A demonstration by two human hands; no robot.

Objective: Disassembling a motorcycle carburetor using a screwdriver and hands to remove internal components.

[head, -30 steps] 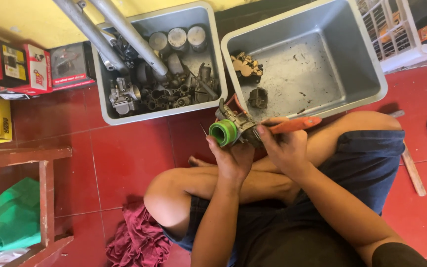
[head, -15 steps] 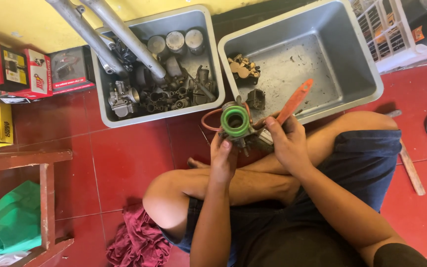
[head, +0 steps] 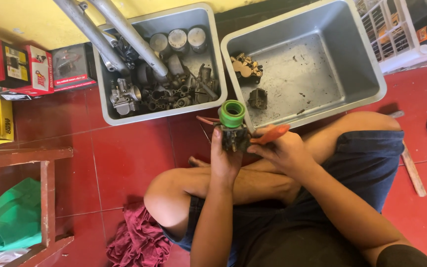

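Note:
I sit cross-legged on a red tiled floor. My left hand [head: 224, 159] grips a dark metal carburetor [head: 234, 136] that has a green round cap [head: 232, 113] on top. My right hand [head: 283, 151] holds an orange-handled screwdriver [head: 271, 134], its handle lying roughly level and its tip hidden against the carburetor. Both hands hover just in front of the near rim of the right grey tub [head: 366, 64], which holds a few small brass and dark parts [head: 246, 66].
A left grey tub [head: 212, 44] is full of engine parts, pistons and two metal fork tubes [head: 124, 32]. Red and yellow boxes [head: 16, 69] stand at the left. A wooden frame [head: 45, 198], green bag [head: 6, 217], maroon rag [head: 139, 237] and white wire rack [head: 396, 29] surround me.
The carburetor turned in my left hand so the green cap faces up. The screwdriver swung from level to raised and back down to level against the carburetor.

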